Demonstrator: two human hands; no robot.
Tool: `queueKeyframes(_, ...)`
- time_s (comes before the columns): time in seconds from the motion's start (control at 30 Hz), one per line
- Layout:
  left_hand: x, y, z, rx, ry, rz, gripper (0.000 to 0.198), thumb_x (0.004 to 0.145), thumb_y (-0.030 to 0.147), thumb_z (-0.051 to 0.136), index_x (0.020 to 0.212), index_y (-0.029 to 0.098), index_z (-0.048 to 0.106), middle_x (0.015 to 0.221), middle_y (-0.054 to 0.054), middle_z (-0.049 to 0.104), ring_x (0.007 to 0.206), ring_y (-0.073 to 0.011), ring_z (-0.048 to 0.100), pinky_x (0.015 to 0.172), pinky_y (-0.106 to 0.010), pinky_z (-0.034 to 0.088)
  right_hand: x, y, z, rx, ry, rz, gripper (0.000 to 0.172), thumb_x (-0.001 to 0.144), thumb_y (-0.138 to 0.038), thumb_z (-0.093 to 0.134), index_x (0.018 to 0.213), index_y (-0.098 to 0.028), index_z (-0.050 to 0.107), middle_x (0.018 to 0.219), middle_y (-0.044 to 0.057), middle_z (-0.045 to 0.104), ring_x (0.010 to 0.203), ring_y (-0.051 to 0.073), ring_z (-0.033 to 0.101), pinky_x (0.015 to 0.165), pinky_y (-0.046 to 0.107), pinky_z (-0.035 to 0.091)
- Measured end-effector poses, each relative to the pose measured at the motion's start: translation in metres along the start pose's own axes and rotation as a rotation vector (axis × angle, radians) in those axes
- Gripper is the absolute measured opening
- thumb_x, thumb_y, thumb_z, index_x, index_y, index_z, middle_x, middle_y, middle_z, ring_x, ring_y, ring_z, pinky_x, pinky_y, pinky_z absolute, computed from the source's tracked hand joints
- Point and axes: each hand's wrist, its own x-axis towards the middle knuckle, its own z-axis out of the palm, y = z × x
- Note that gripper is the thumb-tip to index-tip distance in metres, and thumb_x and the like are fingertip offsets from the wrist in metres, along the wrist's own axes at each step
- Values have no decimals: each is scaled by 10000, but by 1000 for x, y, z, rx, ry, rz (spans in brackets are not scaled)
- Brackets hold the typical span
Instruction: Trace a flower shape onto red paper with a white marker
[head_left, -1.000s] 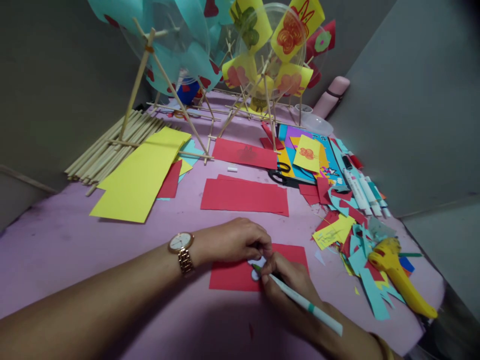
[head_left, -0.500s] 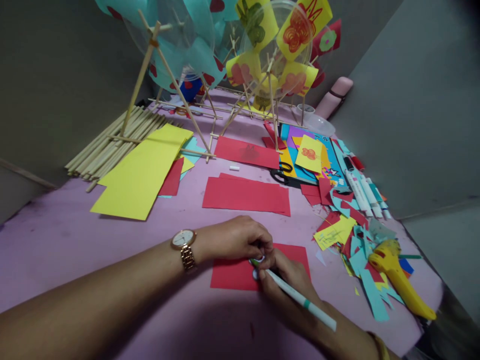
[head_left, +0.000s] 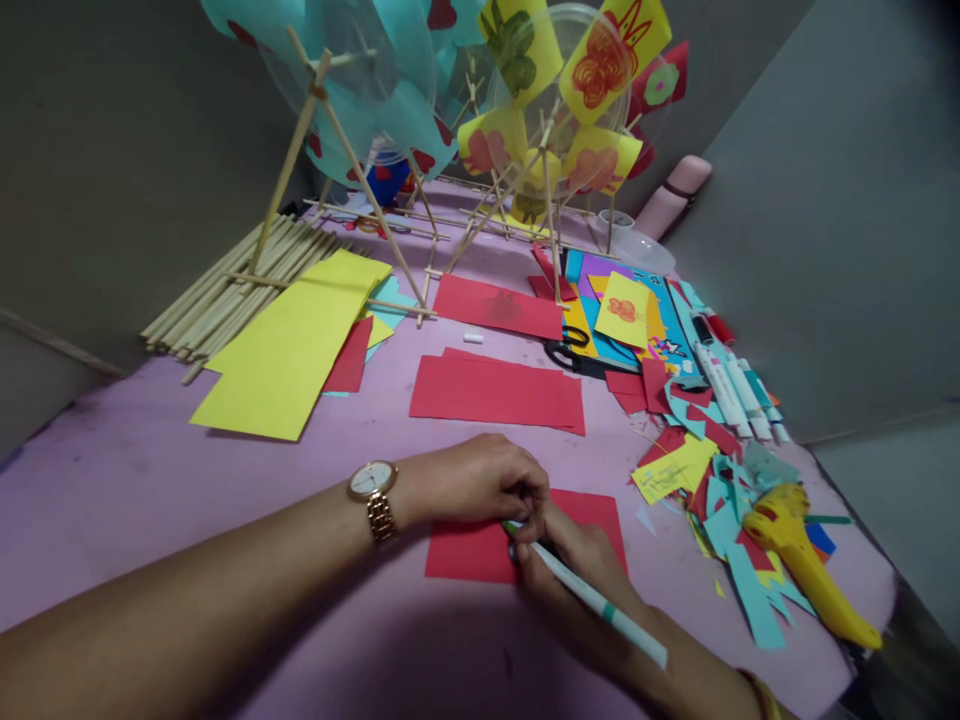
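Note:
A white marker with a green band (head_left: 600,602) slants out of my right hand (head_left: 577,570), whose fingers are wrapped round its front end. My left hand (head_left: 501,484) is closed, fingers curled down and meeting the right fingertips. Something small and green shows between the two hands, but its kind is hidden. Under both hands lies a red paper sheet (head_left: 465,550), its middle covered by them. Just beyond, a few red paper strips (head_left: 495,393) lie stacked.
Yellow sheets (head_left: 292,350) and bamboo sticks (head_left: 225,290) lie left. Stick frames with paper wheels (head_left: 544,150) stand behind. To the right are black scissors (head_left: 566,348), markers (head_left: 731,385), paper scraps (head_left: 731,510), a yellow glue gun (head_left: 814,575) and a pink bottle (head_left: 675,197).
The whole view has shifted slightly, so things appear a little further right. Both hands stay together over the red sheet, with the marker still in the right one.

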Motion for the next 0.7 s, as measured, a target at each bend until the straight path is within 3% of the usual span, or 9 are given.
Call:
queueKeyframes(0.5, -1, 1, 1, 17, 24, -24, 197, 731, -16, 607, 761, 174, 647, 675, 42, 614, 628, -90, 550, 597, -181, 389, -4, 4, 0, -33, 66, -81, 153, 731, -125, 366, 657, -208, 472, 464, -30, 509, 342, 101, 455, 360, 178, 332)
queueKeyframes(0.7, -1, 2, 0, 37, 23, -27, 163, 753, 10, 620, 772, 170, 649, 673, 42, 611, 635, -90, 546, 593, -176, 376, -5, 3, -1, -19, 62, -54, 141, 738, -142, 368, 655, -215, 455, 453, -42, 469, 321, 96, 405, 333, 182, 301)
